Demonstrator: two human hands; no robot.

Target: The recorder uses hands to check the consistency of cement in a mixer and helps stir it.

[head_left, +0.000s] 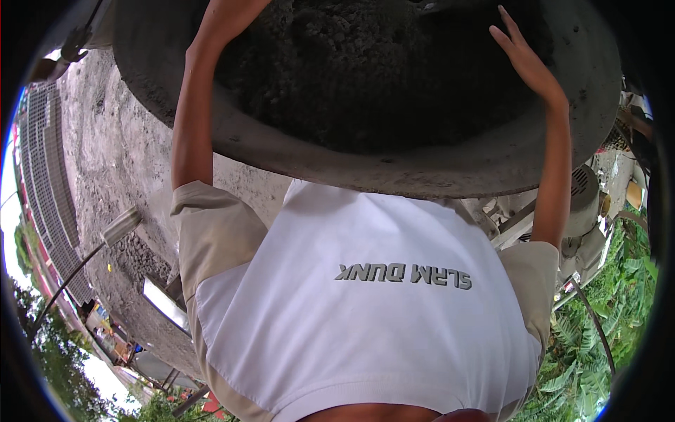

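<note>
A big, crusted grey mixer drum (394, 172) fills the top of the view, its mouth facing me. Dark, wet, lumpy mix (365, 77) lies inside it. My right hand (529, 65) is raised in front of the drum's mouth on the right, flat and empty, fingers stretched out, close to the inner rim. My left forearm (193, 105) reaches up along the left side of the mouth. It runs past the top edge, so my left hand is hidden. Below the drum is my white shirt with tan sleeves (365, 316).
Rough grey concrete ground (105, 155) lies to the left, with a metal tube on a thin rod (121, 225) and long grated panels (49, 183) beyond. The mixer's motor housing and frame (583, 204) sit at right, above green plants (598, 352).
</note>
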